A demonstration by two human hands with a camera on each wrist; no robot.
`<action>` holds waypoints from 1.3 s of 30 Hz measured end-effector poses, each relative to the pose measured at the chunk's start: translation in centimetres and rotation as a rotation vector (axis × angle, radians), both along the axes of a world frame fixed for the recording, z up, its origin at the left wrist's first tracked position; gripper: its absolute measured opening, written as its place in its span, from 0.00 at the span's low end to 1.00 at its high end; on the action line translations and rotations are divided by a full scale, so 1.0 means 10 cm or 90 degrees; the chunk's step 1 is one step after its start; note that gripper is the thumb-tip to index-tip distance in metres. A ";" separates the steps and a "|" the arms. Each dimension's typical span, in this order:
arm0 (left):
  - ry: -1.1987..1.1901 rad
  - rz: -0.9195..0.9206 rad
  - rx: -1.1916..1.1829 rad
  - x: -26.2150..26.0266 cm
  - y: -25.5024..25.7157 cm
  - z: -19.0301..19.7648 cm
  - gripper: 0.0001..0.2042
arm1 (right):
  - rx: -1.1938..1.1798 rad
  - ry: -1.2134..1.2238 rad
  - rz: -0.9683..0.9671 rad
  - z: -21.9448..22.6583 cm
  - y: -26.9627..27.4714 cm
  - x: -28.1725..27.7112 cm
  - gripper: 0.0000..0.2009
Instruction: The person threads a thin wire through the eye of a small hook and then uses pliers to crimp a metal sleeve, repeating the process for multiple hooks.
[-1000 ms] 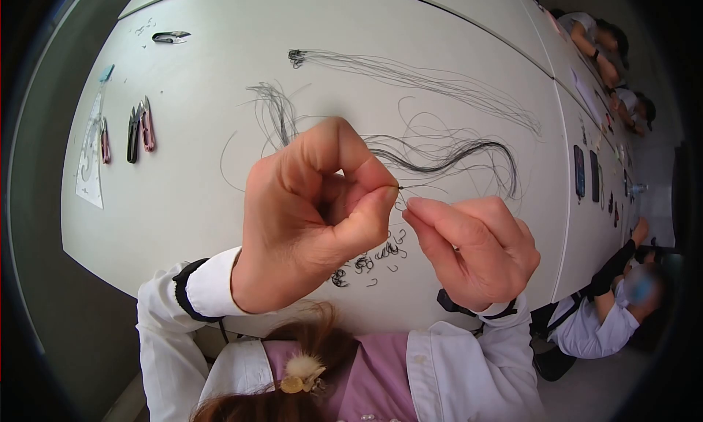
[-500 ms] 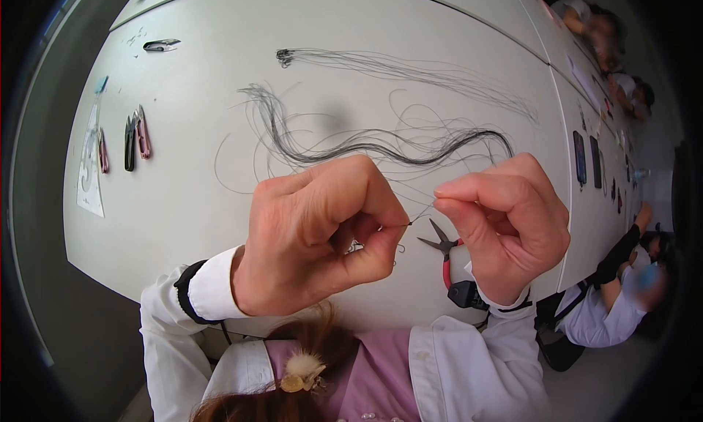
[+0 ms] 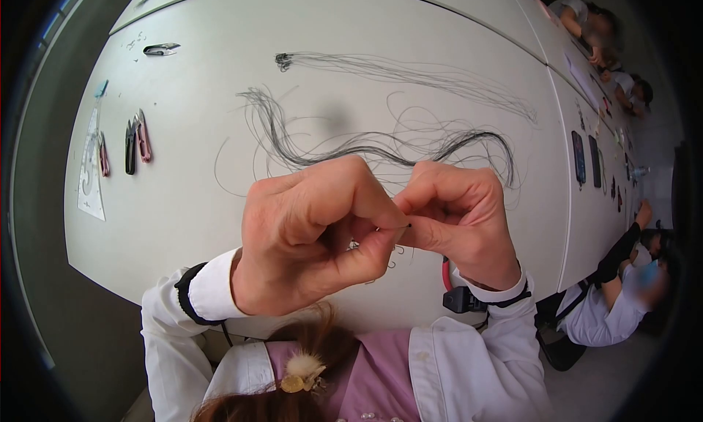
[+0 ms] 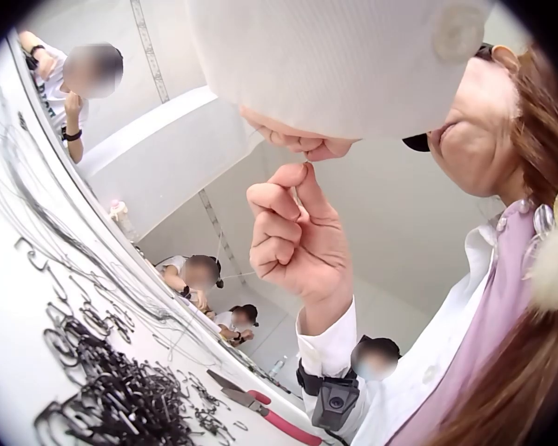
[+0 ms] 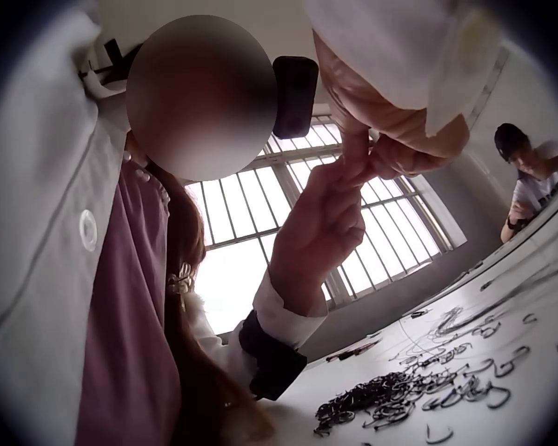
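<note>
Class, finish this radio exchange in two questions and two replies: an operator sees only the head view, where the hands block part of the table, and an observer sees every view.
Operator: The left hand blocks my head view. What lies on the table behind it?
Observer: A heap of small black hooks.
Operator: And the red handle by the right hand?
Observer: It belongs to pliers; the left wrist view shows their dark jaws.

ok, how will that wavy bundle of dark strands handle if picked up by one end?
Probably floppy: the bundle lies in loose bends on the table. Likely light, as its strands look very thin. It may tangle or shed strands, since stray loops spread out around it.
</note>
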State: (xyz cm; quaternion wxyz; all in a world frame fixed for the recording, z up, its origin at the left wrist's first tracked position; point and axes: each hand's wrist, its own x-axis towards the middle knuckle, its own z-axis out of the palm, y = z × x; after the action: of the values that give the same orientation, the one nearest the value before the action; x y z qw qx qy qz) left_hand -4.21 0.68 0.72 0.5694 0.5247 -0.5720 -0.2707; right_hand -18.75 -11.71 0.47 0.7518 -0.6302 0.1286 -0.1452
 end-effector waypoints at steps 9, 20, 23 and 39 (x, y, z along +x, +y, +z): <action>0.019 0.115 0.017 -0.03 -0.01 -0.07 0.05 | -0.438 -0.064 -0.152 -0.02 0.17 0.02 0.07; -0.090 0.126 0.006 -0.03 -0.03 -0.06 0.06 | -1.178 -0.179 -0.291 0.10 0.22 -0.09 0.14; -0.108 0.098 0.010 -0.03 -0.04 -0.07 0.06 | -1.194 -0.206 -0.291 0.11 0.14 -0.10 0.15; -0.038 0.024 0.008 -0.02 -0.04 -0.01 0.05 | -0.727 -0.046 -0.242 0.12 0.01 -0.01 0.07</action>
State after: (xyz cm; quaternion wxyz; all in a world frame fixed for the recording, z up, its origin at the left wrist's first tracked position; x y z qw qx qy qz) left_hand -4.40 0.30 0.59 0.5536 0.5470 -0.5772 -0.2476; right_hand -18.84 -11.64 1.70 0.2594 -0.8950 0.1149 -0.3442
